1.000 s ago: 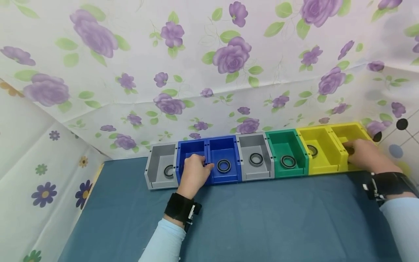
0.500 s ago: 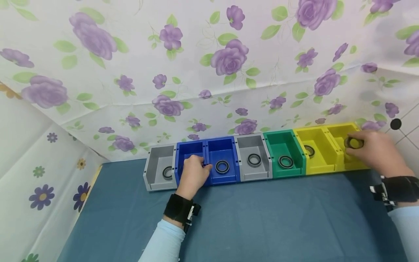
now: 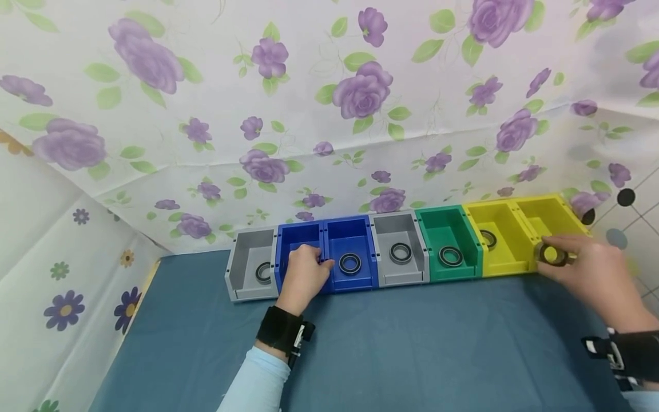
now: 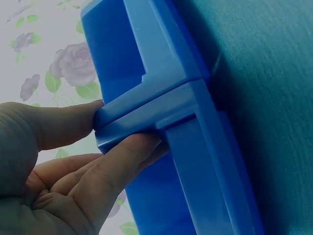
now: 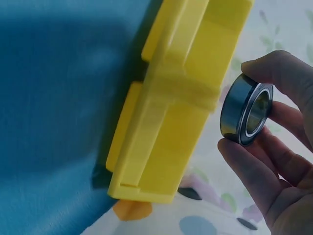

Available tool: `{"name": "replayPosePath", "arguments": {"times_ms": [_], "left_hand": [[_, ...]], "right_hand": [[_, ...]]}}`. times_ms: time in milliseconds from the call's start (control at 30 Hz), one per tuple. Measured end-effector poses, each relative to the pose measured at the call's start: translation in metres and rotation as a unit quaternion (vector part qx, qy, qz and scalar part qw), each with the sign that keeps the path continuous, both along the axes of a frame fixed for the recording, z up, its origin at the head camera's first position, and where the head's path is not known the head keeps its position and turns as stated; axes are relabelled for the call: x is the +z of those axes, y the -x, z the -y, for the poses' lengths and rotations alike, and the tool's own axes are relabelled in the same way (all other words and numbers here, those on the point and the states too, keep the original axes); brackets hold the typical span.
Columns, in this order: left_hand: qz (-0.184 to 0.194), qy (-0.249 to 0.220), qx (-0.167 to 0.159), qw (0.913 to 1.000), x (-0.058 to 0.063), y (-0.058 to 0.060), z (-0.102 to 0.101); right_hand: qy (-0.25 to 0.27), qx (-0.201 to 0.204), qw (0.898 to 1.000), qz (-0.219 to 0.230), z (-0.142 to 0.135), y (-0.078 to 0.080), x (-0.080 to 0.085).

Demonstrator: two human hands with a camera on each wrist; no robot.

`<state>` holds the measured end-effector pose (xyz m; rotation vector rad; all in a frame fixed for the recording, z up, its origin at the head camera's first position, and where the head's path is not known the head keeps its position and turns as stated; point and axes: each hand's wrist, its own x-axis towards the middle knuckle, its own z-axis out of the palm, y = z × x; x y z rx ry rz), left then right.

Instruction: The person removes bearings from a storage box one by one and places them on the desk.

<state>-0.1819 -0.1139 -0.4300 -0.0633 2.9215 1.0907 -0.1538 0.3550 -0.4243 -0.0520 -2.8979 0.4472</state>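
Right hand [image 3: 599, 269] has brought its pinched bearing [image 5: 236, 110] to the end yellow bin's [image 3: 553, 214] front edge, apparently withdrawn; left hand [image 3: 305, 276] clamps adjoining blue bins [image 4: 156, 103].

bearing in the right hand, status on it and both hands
Right hand pinches bearing, clear of yellow bins. Left hand pinches adjoining blue bin walls. Nothing visibly blocking the bearing.

Light blue sleeves [image 3: 257, 375] stop just short of wide black wrist straps [image 3: 278, 329] with small silvery fittings [image 3: 299, 336].
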Motion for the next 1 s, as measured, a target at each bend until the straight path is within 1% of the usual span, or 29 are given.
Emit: {"name": "replayPosePath", "arguments": {"times_ms": [133, 300, 400, 567, 633, 733, 867, 1000], "left_hand": [[-0.011, -0.005, -0.002, 0.9999, 0.002, 0.002, 0.003], [-0.019, -0.005, 0.001, 0.9998, 0.001, 0.002, 0.005], [-0.017, 0.000, 0.003, 0.9999, 0.000, 0.001, 0.004], [0.002, -0.001, -0.002, 1.0000, -0.002, -0.003, 0.000], [0.007, -0.002, 0.000, 1.0000, -0.003, -0.005, -0.001], [0.006, 0.001, 0.008, 1.0000, -0.002, -0.005, 0.000], [0.007, 0.000, 0.013, 0.9999, -0.001, -0.005, 0.001], [0.007, -0.004, 0.011, 0.9999, -0.001, -0.003, 0.001]], "right_hand": [[0.005, 0.012, 1.000, 0.012, 0.012, -0.005, -0.003], [0.003, 0.035, 0.999, 0.030, 0.021, -0.010, -0.011], [-0.005, 0.050, 0.998, 0.049, 0.023, -0.016, -0.019], [-0.017, 0.052, 0.993, 0.100, 0.022, -0.028, -0.035], [-0.014, 0.057, 0.992, 0.112, 0.022, -0.031, -0.042], [-0.007, 0.064, 0.988, 0.139, 0.025, -0.032, -0.048], [0.000, 0.069, 0.983, 0.170, 0.027, -0.028, -0.051], [-0.009, 0.073, 0.980, 0.183, 0.025, -0.024, -0.053]]}}
